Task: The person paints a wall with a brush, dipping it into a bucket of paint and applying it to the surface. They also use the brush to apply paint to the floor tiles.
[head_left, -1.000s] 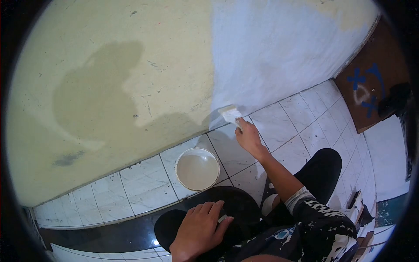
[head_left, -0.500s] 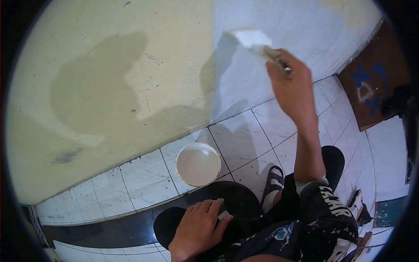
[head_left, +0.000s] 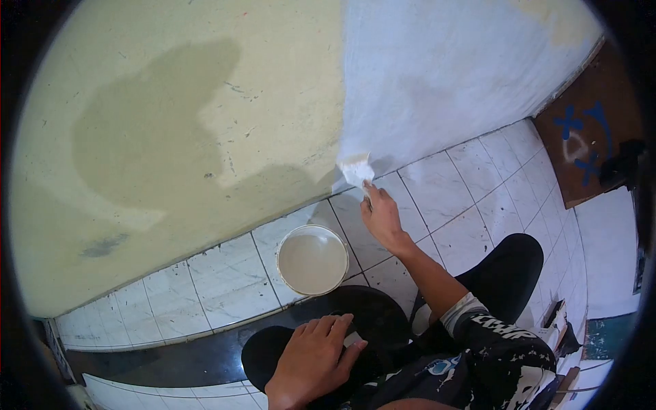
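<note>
My right hand (head_left: pixel 383 217) grips the handle of a wide paintbrush (head_left: pixel 357 171) with white paint on it. The bristles are at the lower part of the white-painted wall (head_left: pixel 437 75), just right of its border with the yellow wall (head_left: pixel 280 89). A round bucket (head_left: pixel 312 260) of whitish paint stands on the tiles, below and left of that hand. My left hand (head_left: pixel 311 362) lies on my left knee, fingers spread and slightly bent, with a small dark and light object under or beside the fingers that I cannot make out.
White marbled tiles (head_left: pixel 229 280) run along the foot of the wall, with a dark strip (head_left: pixel 164 362) nearer to me. A brown panel with blue marks (head_left: pixel 581 137) stands at the right. Small items (head_left: pixel 564 328) lie at the lower right.
My right hand and the brush have moved down and left, from higher on the white wall to its lower edge. My left hand has stayed in place.
</note>
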